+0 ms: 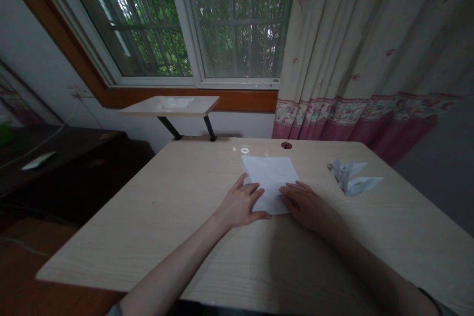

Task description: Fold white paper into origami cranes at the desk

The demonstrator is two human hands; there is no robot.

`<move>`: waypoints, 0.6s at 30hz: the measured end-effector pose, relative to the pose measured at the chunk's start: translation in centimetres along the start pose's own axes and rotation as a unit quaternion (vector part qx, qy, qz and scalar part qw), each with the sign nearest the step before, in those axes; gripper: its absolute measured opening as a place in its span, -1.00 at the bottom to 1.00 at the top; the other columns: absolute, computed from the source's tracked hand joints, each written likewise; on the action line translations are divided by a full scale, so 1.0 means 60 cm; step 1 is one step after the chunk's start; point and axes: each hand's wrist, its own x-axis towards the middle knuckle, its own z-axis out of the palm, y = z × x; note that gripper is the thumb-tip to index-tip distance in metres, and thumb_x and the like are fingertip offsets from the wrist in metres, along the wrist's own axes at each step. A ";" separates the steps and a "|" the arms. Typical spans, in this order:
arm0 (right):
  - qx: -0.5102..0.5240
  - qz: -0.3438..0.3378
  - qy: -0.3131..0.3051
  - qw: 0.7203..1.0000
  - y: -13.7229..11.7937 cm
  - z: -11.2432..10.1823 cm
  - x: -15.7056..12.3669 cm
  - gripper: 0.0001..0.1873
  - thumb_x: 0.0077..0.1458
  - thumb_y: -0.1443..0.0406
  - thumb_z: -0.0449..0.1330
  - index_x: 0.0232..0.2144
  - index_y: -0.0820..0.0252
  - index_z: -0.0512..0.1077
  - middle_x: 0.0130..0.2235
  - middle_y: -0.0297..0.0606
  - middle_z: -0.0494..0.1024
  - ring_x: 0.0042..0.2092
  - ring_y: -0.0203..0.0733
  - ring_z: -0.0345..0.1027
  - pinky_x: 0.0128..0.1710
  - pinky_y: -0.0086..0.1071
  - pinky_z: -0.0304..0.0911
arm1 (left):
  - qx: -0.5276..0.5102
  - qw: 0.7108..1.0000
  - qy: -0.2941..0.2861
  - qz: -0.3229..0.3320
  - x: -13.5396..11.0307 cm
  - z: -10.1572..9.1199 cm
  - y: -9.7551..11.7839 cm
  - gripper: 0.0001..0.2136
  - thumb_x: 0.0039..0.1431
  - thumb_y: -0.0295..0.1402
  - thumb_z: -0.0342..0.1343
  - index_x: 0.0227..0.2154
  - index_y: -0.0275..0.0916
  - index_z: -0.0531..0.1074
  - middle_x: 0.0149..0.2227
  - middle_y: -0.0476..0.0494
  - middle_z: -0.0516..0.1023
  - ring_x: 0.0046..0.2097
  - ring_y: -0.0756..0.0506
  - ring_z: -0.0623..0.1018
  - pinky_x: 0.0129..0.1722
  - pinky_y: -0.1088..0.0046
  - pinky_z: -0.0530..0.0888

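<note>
On my far left I see a dark table (96, 155) with a pale flat object (39, 161) on it. Next comes the small raised shelf (142, 107), standing on dark legs at the back left corner of the worktop (166, 237).

My left hand (242, 203) reaches in across the front edge, back up, fingers spread over the left part of the white sheet (276, 173); its thumb lies along the near edge, pointing right.

The sheet lies at mid-width on the worktop, closer to the back edge than the front. Its far edge runs about parallel to the worktop's back edge; it looks nearly square, so I can't pick out a long axis.

My right hand (301, 202) comes in from the front right, palm down, fingers stretched loosely to the left onto the sheet's right side; whether the thumb pinches the paper, I can't tell.

Further right, near the worktop's right edge, sits some folded paper (350, 180), its points towards that edge. A curtain (333, 49) hangs behind.
</note>
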 end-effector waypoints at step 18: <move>-0.033 -0.008 -0.051 0.998 -0.018 -0.019 -0.001 -0.66 0.33 0.25 0.04 0.00 0.08 0.56 0.06 -0.14 0.59 0.07 0.01 0.50 0.06 -0.05 0.44 | -0.008 0.999 0.007 0.044 0.000 0.002 0.000 -0.46 0.27 0.13 0.06 0.05 -0.23 0.46 0.14 -0.26 0.52 0.18 -0.27 0.48 0.32 0.00 0.19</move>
